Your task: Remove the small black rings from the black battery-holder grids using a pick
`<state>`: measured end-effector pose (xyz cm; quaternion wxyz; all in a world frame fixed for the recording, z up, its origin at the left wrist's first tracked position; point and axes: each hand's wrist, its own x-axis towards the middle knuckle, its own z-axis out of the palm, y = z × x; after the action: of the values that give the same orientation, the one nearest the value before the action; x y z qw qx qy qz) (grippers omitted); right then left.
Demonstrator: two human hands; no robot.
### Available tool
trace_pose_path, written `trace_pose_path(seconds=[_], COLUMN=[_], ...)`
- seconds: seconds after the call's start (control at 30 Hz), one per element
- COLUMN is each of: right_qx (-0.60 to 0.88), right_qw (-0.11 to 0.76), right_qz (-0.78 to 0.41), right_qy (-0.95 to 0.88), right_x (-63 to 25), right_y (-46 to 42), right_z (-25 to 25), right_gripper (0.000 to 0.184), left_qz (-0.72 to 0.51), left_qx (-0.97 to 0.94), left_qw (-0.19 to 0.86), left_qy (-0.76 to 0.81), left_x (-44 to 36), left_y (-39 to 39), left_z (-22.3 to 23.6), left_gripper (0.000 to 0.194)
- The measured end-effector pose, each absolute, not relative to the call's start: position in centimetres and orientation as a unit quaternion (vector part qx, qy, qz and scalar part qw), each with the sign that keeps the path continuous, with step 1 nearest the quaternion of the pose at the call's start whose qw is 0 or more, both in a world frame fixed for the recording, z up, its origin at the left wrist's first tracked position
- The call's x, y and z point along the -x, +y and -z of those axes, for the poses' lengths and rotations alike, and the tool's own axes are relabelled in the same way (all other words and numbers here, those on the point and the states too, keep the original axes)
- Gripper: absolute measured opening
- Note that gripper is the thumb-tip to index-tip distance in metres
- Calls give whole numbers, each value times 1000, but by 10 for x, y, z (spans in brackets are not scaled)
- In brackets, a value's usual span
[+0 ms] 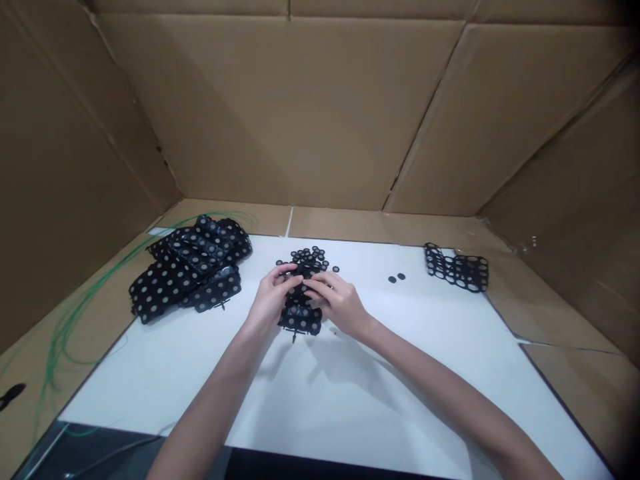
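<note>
A black sheet with rows of pale round dots (301, 322) is between my hands, just above the white board. My left hand (273, 293) pinches its left side, thumb and forefinger closed near the top. From the right, my right hand (340, 300) has its fingertips together at the sheet's upper part, close to my left thumb. Whatever small piece may be between the right fingertips is hidden. Behind the hands lies a heap of small black rings (307, 255), with a few loose ones beside it.
A pile of black dotted sheets (185, 267) lies on the left. Two black discs (397, 278) and an emptied black lattice sheet (456, 268) are on the right. Green strands (65, 327) trail along the left edge. Cardboard walls (280, 107) surround the white board (175, 373).
</note>
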<state>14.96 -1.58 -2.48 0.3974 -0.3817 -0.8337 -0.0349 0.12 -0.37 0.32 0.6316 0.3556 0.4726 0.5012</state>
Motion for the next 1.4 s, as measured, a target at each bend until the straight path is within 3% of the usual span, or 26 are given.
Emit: trace_pose_path(seconds=[0.27, 0.43, 0.6, 0.77, 0.9, 1.0, 1.17, 1.3, 1.4], right_qx=[347, 286, 299, 317, 393, 469, 589, 580, 487], right_qw=[362, 384, 409, 424, 481, 499, 411, 418, 457], right_qz=[190, 232, 120, -128, -323, -301, -235, -205, -153], right_qy=[-844, -847, -854, -839, -714, -664, -655, -669, -729], right_x=[-156, -157, -154, -154, -160, -172, -190, -186, -173], right_y=[-17, -20, -18, -17, -15, -3, 26, 25, 9], right_z=[29, 32, 28, 19, 4, 0, 22, 31, 22], right_gripper=[22, 17, 12, 6, 6, 15, 10, 9, 15], left_qz=[-499, -503, -496, -516, -535, -538, -516, -489, -472], left_qx=[-328, -264, -220, -227, -218, -223, -253, -286, -290], left_qw=[644, 684, 696, 683, 667, 667, 687, 697, 713], left_qy=[478, 458, 471, 464, 471, 464, 445, 440, 429], left_x=[-5, -4, -1, 5, 11, 14, 15, 17, 17], left_y=[-8, -4, 0, 4, 8, 10, 8, 8, 8], left_z=[-5, 3, 2, -2, -3, -5, -7, -7, -7], left_gripper=[36, 35, 30, 25, 24, 21, 17, 26, 30])
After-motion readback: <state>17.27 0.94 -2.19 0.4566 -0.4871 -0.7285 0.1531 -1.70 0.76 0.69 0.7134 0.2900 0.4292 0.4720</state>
